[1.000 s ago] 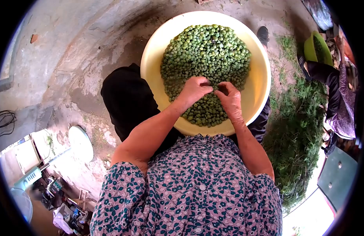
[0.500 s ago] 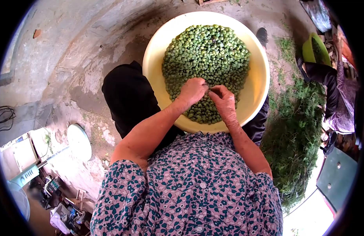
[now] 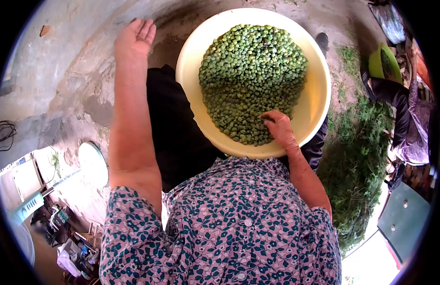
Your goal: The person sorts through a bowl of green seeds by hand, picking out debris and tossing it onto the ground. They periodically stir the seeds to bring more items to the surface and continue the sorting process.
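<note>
A large pale yellow basin (image 3: 316, 95) holds a wide heap of small round green fruits or pods (image 3: 253, 71). My left hand (image 3: 135, 38) is raised far to the left of the basin, near the wall, palm up with its fingers loosely apart and nothing visible in it. Over the lower right part of the green heap is my right hand (image 3: 279, 126), its thumb and fingers curled together at the pods. Whatever lies between those fingertips is too small to make out.
Green feathery plants (image 3: 357, 175) lie on the ground at the right. Beyond them are a lime-green bowl (image 3: 384, 61) and a person's dark sleeve or trouser leg (image 3: 396, 95). A round white lid (image 3: 93, 164) and a teal-handled object (image 3: 29, 206) are at the left.
My left hand has left the basin and swung up and to the left, its fingers now apart. My right hand has moved slightly right and down, staying over the heap.
</note>
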Available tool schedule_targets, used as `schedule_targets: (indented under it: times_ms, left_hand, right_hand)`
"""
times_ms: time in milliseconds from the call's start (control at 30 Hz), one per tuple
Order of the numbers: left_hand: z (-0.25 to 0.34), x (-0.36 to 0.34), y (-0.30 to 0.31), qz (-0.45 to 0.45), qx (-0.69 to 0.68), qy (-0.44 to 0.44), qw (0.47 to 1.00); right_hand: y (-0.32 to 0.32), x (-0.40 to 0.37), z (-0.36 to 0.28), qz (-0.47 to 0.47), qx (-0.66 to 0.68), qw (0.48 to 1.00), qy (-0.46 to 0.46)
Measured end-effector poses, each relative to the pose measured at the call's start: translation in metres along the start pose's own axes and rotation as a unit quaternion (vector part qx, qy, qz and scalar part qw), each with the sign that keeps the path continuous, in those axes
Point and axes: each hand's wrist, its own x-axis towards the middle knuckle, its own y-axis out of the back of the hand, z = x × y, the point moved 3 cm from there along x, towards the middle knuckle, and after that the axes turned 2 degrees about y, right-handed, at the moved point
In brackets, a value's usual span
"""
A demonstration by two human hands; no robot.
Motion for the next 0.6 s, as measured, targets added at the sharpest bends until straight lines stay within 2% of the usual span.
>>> schedule_targets:
  times_ms: [167,233,300,367,433,500,567,600]
  left_hand:
    - [-0.002,0.026,-0.017,-0.014,-0.017,0.035,0.999]
    - [-0.013,0.046,-0.021,-0.075,-0.015,0.071,0.995]
    - [-0.029,0.047,-0.019,-0.082,-0.023,0.085,0.993]
    - [-0.039,0.041,-0.020,-0.097,0.036,0.135,0.985]
    - [-0.038,0.030,-0.026,-0.092,0.033,0.135,0.986]
    - [-0.030,0.018,-0.036,-0.175,0.046,0.097,0.979]
    - [-0.029,0.020,-0.036,-0.178,0.042,0.106,0.977]
    - [-0.028,0.022,-0.035,-0.182,0.038,0.112,0.976]
  right_hand:
    - [0.015,0.005,0.002,0.027,-0.027,0.999,-0.038]
    - [0.015,0.007,0.006,0.017,-0.054,0.998,-0.039]
    - [0.010,0.011,0.015,0.024,-0.071,0.997,-0.026]
    - [0.007,0.016,0.019,0.031,-0.086,0.996,-0.013]
    - [0.006,0.028,0.018,0.087,-0.122,0.987,0.050]
    - [0.004,0.046,0.027,0.092,-0.146,0.983,0.059]
    - [0.007,0.061,0.031,0.143,-0.175,0.971,0.075]
    - [0.003,0.067,0.037,0.122,-0.210,0.970,0.010]
